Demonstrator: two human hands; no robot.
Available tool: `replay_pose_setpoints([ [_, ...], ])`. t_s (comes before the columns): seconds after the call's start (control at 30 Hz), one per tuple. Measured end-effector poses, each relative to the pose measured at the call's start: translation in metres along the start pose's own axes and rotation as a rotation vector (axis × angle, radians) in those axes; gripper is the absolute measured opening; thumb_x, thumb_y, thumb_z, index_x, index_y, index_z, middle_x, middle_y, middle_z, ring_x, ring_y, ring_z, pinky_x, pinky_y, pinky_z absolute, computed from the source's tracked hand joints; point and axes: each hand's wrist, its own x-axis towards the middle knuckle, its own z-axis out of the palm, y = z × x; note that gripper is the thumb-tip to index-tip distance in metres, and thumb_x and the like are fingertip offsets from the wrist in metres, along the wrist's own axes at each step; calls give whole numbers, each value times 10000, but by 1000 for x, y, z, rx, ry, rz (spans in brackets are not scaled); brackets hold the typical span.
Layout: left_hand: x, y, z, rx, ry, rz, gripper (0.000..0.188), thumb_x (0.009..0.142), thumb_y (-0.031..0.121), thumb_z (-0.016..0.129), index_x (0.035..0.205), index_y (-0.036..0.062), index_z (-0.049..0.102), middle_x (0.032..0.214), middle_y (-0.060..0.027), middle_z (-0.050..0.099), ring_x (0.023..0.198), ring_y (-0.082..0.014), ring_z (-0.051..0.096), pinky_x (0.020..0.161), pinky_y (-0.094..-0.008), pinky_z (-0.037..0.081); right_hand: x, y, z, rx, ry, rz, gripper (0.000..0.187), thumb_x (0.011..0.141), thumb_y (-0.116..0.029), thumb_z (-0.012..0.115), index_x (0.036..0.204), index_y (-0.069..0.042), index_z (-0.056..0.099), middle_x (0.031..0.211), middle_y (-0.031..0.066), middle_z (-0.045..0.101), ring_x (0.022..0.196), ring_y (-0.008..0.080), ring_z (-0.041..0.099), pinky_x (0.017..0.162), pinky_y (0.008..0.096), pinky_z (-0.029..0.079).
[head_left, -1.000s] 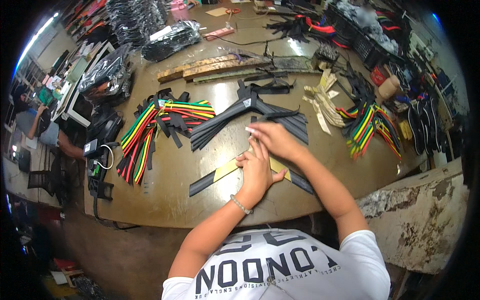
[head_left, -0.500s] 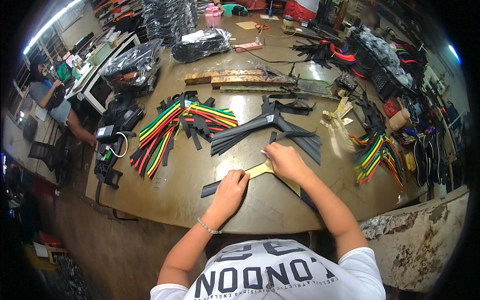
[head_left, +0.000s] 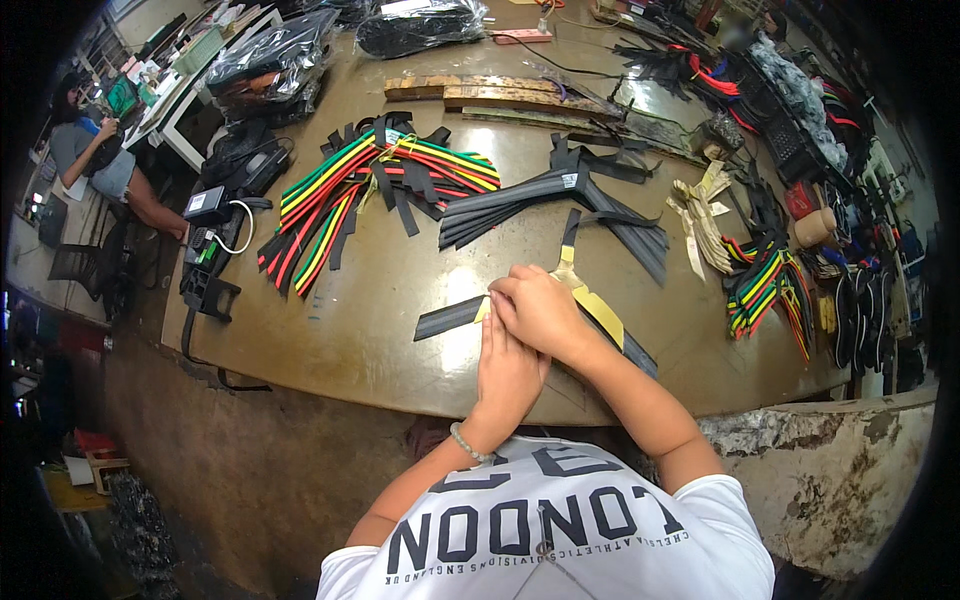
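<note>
A dark grey strap piece (head_left: 447, 318) with yellow strips on it lies on the table in front of me, its arms spreading like an upside-down Y. My left hand (head_left: 508, 372) rests on the left arm of the piece, fingers stretched out and lying flat. Over its fingertips, my right hand (head_left: 545, 312) is closed in a pinch at the edge of a small yellow strip (head_left: 483, 309). Another yellow strip (head_left: 603, 315) covers part of the right arm. My hands hide the middle of the left arm.
Beyond lie a bundle of grey straps (head_left: 515, 205) and a bundle of red, yellow and green straps (head_left: 335, 200). Wooden bars (head_left: 510, 97) are farther back. Cream strips (head_left: 703, 215) and more coloured straps (head_left: 765, 295) lie right. A black device (head_left: 208, 205) sits at the left edge.
My right hand has moved left from the strap's junction to my left fingertips. My left hand now lies flatter and farther right. The camera view has tilted down.
</note>
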Motion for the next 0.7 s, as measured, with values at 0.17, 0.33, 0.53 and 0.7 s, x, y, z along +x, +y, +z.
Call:
replay_pose_setpoints([
  [0.17, 2, -2, -7, -147, 44, 16, 655, 921, 383, 495, 1447, 11, 375, 1472, -241, 370, 1407, -432, 257, 1180, -500, 156, 0, -4, 5, -102, -27, -67, 130, 763, -135, 638, 817, -23, 675, 864, 134, 628, 902, 301, 609, 728, 408, 551],
  [0.33, -1, -6, -16, -328, -178, -3, 636, 928, 361, 478, 1470, 55, 350, 1493, -208, 349, 1418, -402, 237, 1181, -504, 141, -8, -18, 21, -183, -60, -67, 155, 749, -122, 633, 839, 1, 661, 882, 148, 626, 927, 305, 605, 744, 407, 553],
  [0.53, -3, -3, -8, -58, 0, -3, 648, 903, 323, 542, 1433, -5, 363, 1497, -233, 328, 1406, -394, 266, 1174, -480, 178, -22, -31, 5, -206, -149, -80, 168, 803, -134, 612, 884, -4, 682, 927, 175, 637, 1002, 355, 608, 766, 452, 524],
  [0.7, 9, -9, -23, -155, 119, 9, 581, 852, 288, 644, 1289, -65, 496, 1375, -217, 456, 1279, -377, 412, 1058, -469, 321, -21, 28, -31, 48, 149, 299, 215, 880, -188, 599, 887, 22, 647, 904, 185, 639, 940, 379, 585, 796, 444, 502],
])
